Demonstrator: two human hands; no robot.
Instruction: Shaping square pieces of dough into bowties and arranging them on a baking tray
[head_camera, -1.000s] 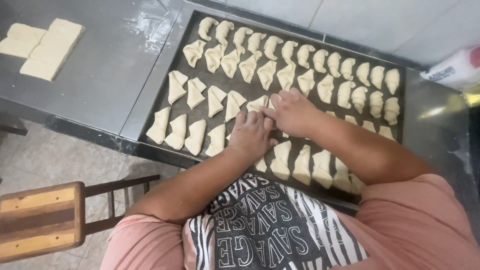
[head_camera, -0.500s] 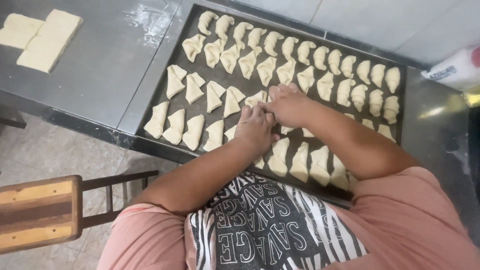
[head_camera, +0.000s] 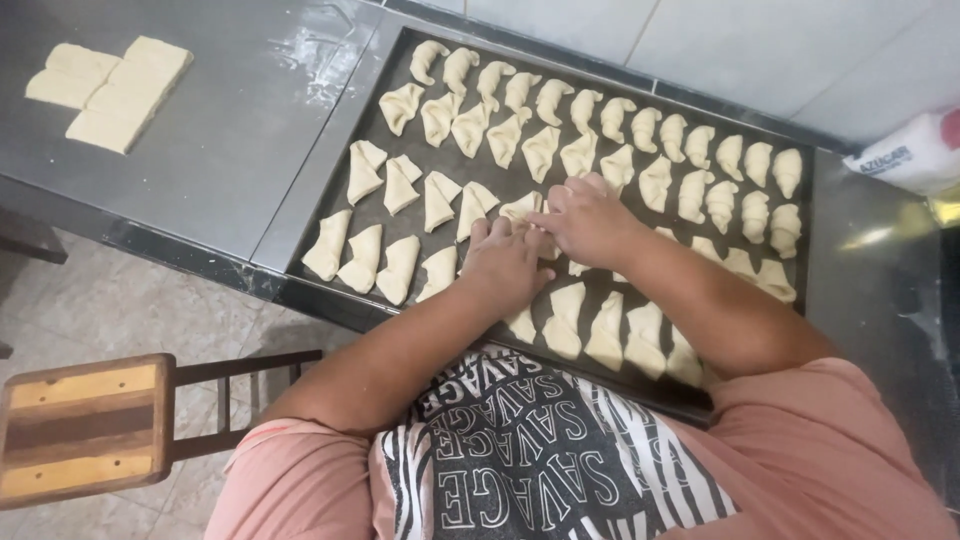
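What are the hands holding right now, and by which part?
Both hands, left and right, meet on one raw dough piece in the tray's middle row. Fingertips press its right end; whether it is gripped or only touched cannot be told.

Left hand (head_camera: 507, 262) palm down, right hand (head_camera: 588, 220) curled, fingertips meeting

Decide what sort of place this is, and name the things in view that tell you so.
Probably a small bakery or a kitchen used for pastry. A dark baking tray holds rows of raw rolled dough pieces, cut dough squares lie on a floured metal counter, and both hands shape one piece.
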